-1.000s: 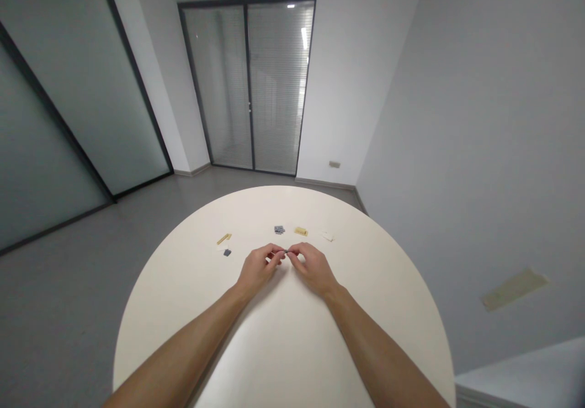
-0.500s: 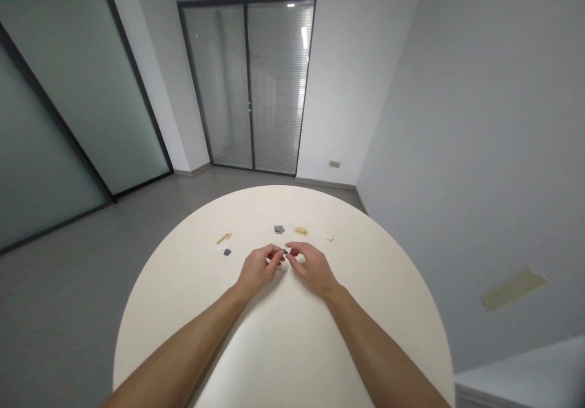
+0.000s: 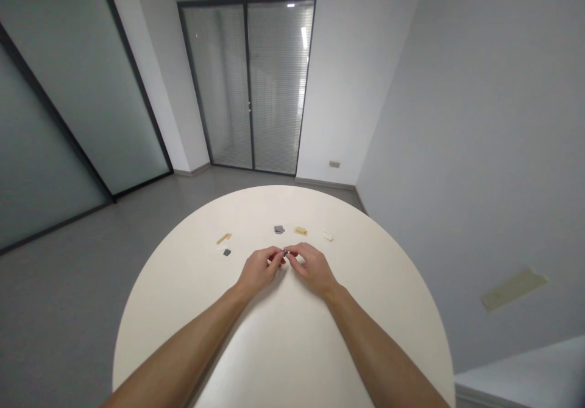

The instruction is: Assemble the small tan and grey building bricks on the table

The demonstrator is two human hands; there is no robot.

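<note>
Dark grey plastic piece [image 3: 286, 253] sits pinched between our left hand [image 3: 259, 270] and right hand [image 3: 313, 268], both nearly closed on it (too small to make out its shape), over a round cream table [image 3: 365, 292], near loose grey bricks [image 3: 279, 229] and a flat tan plate [image 3: 300, 231].

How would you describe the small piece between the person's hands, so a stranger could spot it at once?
On the round cream table, find where the left hand and right hand meet. The dark grey piece is pinched between their fingers; every other piece, like the grey one beyond, lies on the table.
</note>
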